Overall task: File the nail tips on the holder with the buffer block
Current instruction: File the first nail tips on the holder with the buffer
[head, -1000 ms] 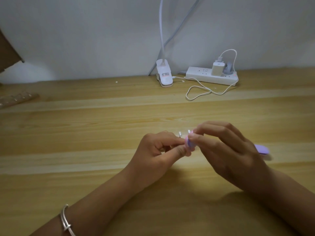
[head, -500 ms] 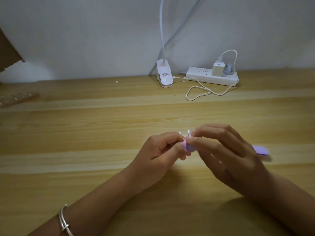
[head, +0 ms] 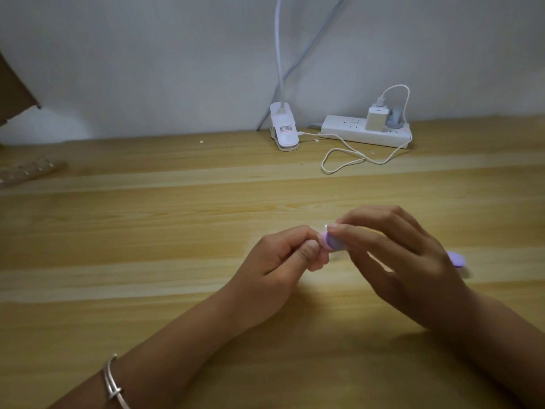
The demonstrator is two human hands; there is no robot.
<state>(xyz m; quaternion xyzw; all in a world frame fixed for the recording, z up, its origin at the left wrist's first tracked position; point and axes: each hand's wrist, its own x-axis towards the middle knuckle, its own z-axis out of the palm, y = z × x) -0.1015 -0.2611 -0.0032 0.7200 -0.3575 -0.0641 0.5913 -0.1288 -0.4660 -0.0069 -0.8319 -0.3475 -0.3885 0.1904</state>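
Above the pale wooden tabletop (head: 147, 231) the two hands are brought together, fingertips all but touching. A long lilac-and-pink foam buffer block (head: 333, 244) is grasped by the right hand (head: 407, 261), with its fingers curled over the top. The block's long axis is laid roughly left to right, dipping slightly to the right. One rounded end is shown at the fingertips and the other is seen poking out past the outer edge of that hand.

The grip of the left hand (head: 283, 258) is clenched around something small. This is judged to be the holder, but it is hidden by the fingers. Only a small clear nail tip (head: 326, 226) is glimpsed as a bright glint, just above the block's left end and touching it or nearly so.

The coming stroke is thus judged to turn on this relation: the tip is placed at the block's left end, directly left of the right grip, so short strokes along the block's axis are called for.

No container is seen. In the white power strip (head: 365, 133) by the wall, a white charger and a grey plug are seated.
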